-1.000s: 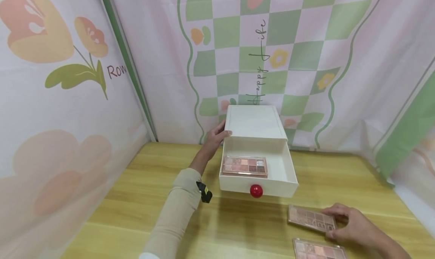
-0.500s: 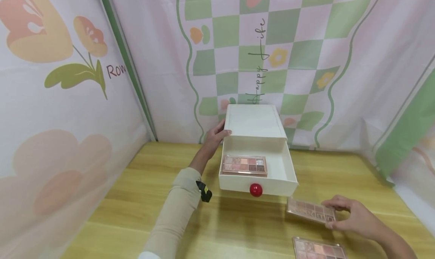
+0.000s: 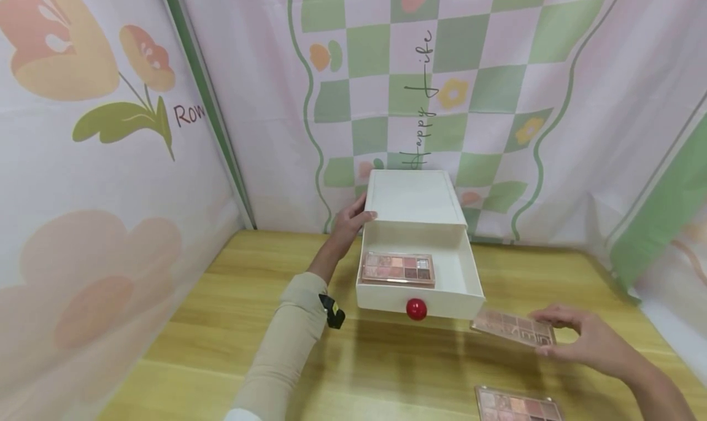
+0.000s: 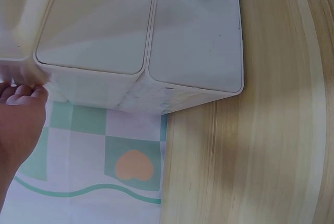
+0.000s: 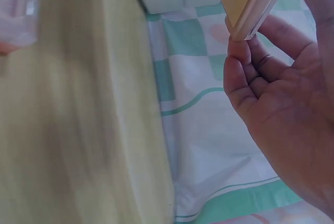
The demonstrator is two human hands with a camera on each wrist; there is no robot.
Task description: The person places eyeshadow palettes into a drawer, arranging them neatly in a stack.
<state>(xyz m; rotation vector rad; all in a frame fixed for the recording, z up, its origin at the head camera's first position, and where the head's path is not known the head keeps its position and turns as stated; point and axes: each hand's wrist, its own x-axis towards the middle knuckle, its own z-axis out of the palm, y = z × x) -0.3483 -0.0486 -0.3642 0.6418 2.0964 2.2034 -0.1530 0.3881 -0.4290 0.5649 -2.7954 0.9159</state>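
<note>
A white drawer cabinet (image 3: 414, 194) stands against the back cloth, its top drawer (image 3: 453, 267) pulled out, with a red round knob (image 3: 417, 309). Inside that drawer, on the left, lies an eyeshadow palette (image 3: 397, 269). My left hand (image 3: 349, 221) holds the cabinet's upper left side, thumb at the front edge; the left wrist view shows the hand (image 4: 21, 114) at the same side. To the drawer's right, my right hand (image 3: 580, 335) pinches a second eyeshadow palette (image 3: 513, 327) by its right end, above the table. Its edge (image 5: 255, 7) shows in the right wrist view.
A third eyeshadow palette (image 3: 518, 404) lies at the front of the wooden table (image 3: 221, 335), partly cut off by the frame. Below the top drawer, shut lower drawers (image 4: 195, 31) show in the left wrist view. Patterned cloth (image 3: 265, 132) hangs behind and at the sides.
My right hand has lifted the palette off the table, moving it up and slightly right in the head view. The left hand and the cabinet have stayed in place.
</note>
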